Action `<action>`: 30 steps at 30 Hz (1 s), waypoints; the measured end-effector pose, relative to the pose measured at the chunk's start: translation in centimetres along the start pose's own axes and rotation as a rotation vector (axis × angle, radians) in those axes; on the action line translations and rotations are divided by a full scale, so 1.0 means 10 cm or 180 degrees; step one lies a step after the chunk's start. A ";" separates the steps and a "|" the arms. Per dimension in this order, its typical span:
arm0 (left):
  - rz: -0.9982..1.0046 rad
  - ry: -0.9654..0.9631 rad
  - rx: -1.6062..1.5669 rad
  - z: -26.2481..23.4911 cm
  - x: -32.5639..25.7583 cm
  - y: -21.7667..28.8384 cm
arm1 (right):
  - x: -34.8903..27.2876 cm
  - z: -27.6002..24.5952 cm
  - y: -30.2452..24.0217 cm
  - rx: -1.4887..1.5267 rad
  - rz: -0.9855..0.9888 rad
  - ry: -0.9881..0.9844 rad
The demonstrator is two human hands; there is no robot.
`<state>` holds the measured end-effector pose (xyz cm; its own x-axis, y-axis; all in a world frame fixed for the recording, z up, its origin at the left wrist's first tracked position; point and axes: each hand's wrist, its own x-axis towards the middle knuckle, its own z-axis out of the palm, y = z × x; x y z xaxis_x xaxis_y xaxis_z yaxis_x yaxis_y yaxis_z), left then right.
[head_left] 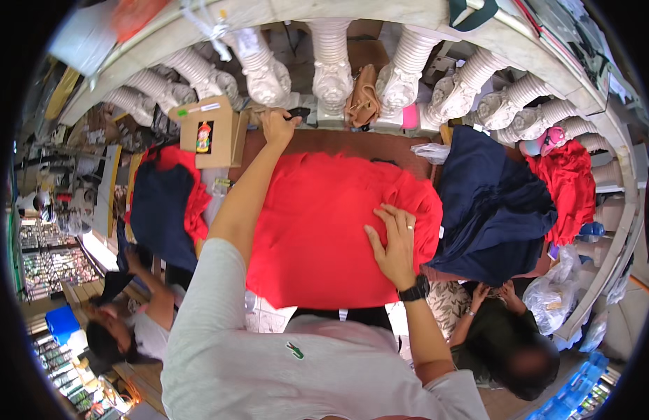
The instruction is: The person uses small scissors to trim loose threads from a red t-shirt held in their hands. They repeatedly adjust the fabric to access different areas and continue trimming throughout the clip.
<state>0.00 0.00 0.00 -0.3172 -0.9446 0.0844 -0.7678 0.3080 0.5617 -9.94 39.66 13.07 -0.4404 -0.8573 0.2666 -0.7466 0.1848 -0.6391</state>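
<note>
A large red cloth (324, 231), probably a garment, is spread over the table in front of me and hangs over its near edge. My left hand (277, 127) reaches past it to the far side, its fingers closed on a small black object (298, 112) whose kind I cannot make out. On the right part of the red cloth rests my right hand (394, 245), palm down, fingers apart, holding nothing. A cardboard box (230, 143) stands just left of my left hand.
Navy cloth (489, 203) and more red cloth (566, 185) lie to the right. At left is another navy cloth (163, 210). Stone balusters (331, 77) line the far edge, with a brown bag (364, 98) among them. One person (146, 322) sits at left, another (506, 336) at right.
</note>
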 end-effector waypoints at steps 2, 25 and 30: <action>0.0249 0.0454 0.0760 0.15 0.05 0.20 | -0.05 -0.13 -0.17 0.0036 0.0143 0.0048; 0.0440 -0.0531 0.0273 2.83 1.36 -1.32 | 0.19 0.14 0.35 0.0354 0.0447 -0.0231; 0.0282 -0.0484 0.0320 2.68 1.38 -1.22 | 0.17 0.16 0.37 0.0385 0.0390 -0.0212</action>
<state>-9.91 -13.78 -27.72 -0.4605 -0.8877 0.0004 -0.7826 0.4061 0.4719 -12.63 38.14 10.02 -0.4873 -0.8627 0.1356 -0.6222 0.2341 -0.7470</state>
